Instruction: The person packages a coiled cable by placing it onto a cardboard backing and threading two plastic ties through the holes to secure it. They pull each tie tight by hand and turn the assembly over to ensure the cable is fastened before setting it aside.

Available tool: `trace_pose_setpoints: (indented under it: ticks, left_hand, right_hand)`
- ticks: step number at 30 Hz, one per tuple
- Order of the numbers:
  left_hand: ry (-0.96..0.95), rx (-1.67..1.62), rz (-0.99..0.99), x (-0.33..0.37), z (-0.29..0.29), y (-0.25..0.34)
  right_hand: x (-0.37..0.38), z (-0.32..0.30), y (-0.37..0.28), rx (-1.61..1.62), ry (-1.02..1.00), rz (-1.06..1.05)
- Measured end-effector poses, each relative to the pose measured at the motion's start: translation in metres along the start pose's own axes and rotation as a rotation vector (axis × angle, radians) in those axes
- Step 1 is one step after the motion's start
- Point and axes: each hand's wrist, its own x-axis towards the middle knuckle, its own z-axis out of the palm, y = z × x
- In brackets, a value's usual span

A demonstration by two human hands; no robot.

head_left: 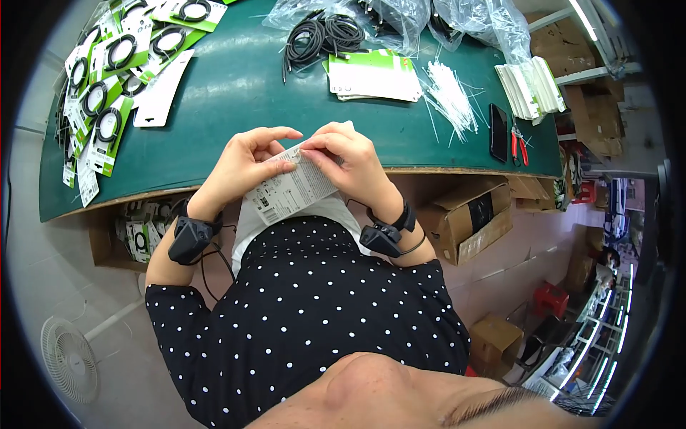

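Observation:
Near the table's front edge, a printed packaging card (289,191) is tilted toward me, its grey-white text side up. My left hand (246,161) grips its left edge, with the thumb lying over the printed face. At the card's upper end, my right hand (346,157) is closed in a pinch on the edge. Whether a small tie is also between those fingertips is too small to tell. The nearest things beyond my hands are a stack of green-and-white cards (375,75), coiled black cables (321,39) and a loose pile of white cable ties (454,96).
Carded cables (107,93) are heaped at the table's left end. On the right lie a phone (498,132), red-handled cutters (519,146) and more cards (529,89). Clear plastic bags (479,25) stand at the back. Below are a cardboard box (468,218) and a fan (69,359).

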Motion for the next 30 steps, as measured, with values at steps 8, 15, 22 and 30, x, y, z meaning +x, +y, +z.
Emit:
trace_pose_setpoints:
  ticks: [8,15,22,30]
  left_hand:
    - [-0.069,-0.248,-0.131,-0.017,0.016,-0.029]
    - [-0.052,-0.219,-0.159,-0.027,0.021,-0.041]
    - [0.019,-0.132,-0.041,-0.035,0.032,-0.04]
    - [0.032,-0.013,0.045,-0.037,0.035,-0.045]
  right_hand:
    - [-0.023,0.002,0.003,0.193,-0.172,0.225]
    - [-0.034,0.009,-0.001,0.173,-0.168,0.192]
    - [-0.032,0.008,-0.01,0.04,-0.207,0.077]
    - [-0.033,0.007,-0.009,0.073,-0.234,0.112]
